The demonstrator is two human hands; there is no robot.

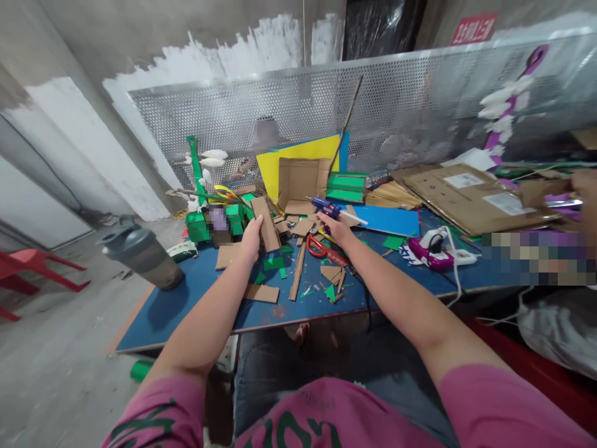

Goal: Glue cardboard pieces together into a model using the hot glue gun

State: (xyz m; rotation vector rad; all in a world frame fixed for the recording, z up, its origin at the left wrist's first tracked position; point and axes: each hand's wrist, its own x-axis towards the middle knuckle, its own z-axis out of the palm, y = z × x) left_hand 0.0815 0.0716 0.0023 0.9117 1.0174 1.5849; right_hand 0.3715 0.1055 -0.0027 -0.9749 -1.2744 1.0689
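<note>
My left hand (252,238) is closed on the edge of a brown cardboard strip (265,225), which it holds tilted above the table. In my right hand (334,226) is a blue hot glue gun (325,206), its nozzle pointing left and a white glue stick jutting out behind. Just beyond the two hands stands an open cardboard box (304,180). Red-handled scissors (317,245) lie below my right hand. Between my arms, cardboard and green scraps (273,264) are scattered.
A grey shaker bottle (142,254) stands at the table's left end. Right of my arm lie a blue board (392,221) and a magenta power strip (433,252) with cords. Flattened cardboard (466,196) is piled at the back right. A perforated metal panel (396,112) rises behind the table.
</note>
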